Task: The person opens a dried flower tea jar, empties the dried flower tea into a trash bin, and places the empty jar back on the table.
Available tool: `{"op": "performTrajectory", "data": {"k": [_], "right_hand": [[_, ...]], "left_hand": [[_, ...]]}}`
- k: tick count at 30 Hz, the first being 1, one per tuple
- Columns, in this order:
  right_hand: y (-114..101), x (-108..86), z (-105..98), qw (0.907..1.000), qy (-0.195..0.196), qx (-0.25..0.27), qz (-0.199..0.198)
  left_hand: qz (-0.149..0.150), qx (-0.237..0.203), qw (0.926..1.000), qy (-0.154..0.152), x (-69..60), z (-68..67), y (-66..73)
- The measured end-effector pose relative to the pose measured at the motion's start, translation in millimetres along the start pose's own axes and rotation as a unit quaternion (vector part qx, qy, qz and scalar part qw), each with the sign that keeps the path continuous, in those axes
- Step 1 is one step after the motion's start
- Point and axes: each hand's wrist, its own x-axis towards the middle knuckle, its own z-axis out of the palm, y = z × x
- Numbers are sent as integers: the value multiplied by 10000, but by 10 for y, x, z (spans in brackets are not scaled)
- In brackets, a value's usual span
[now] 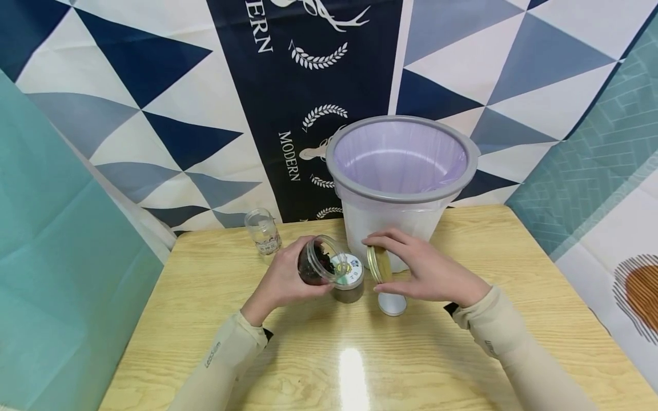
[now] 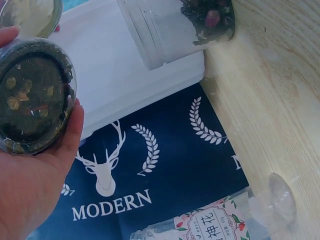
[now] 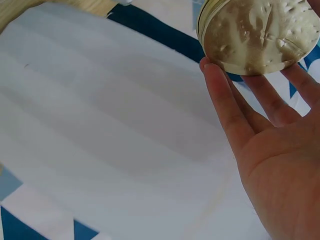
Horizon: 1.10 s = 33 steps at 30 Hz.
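Note:
My left hand (image 1: 290, 277) grips a clear jar (image 1: 308, 265) part-filled with dark dried tea or herbs. The jar is tilted, its open mouth facing right. Its base with yellowish bits shows in the left wrist view. My right hand (image 1: 424, 268) pinches a gold round lid (image 1: 379, 265) by its rim, on edge and apart from the jar's mouth. Fingers and thumb hold that lid (image 3: 260, 37) in the right wrist view. Just behind the held jar stands a second jar (image 1: 350, 291) with a round label on top; dark contents and a pink bud show in it (image 2: 212, 20).
A tall bin (image 1: 354, 214) with a grey rim and lilac liner stands behind the hands. A clear bottle (image 1: 263, 233) with a floral label stands at the back left. A white disc (image 1: 393, 305) lies on the wooden table (image 1: 437, 354) below my right hand.

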Motion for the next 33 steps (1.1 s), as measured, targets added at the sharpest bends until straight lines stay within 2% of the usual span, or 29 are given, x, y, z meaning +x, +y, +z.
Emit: {"op": "performTrajectory", "data": {"k": [6,12,18,33], "right_hand": [[84,-164,-44,9997,62,-96,221],[175,-290,-76,9992,248,-149,272],[228,-387,-92,9980,362,-318,415],[485,-623,-34,9928,98,-192,1177]], "left_hand": [[-39,-3,10000,2,-15,-2,2],[-59,-24,10000,0,-24,-11,18],[37,9,10000,17,-16,-11,15],[83,-60,9999,58,-10,-18,-1]]}}
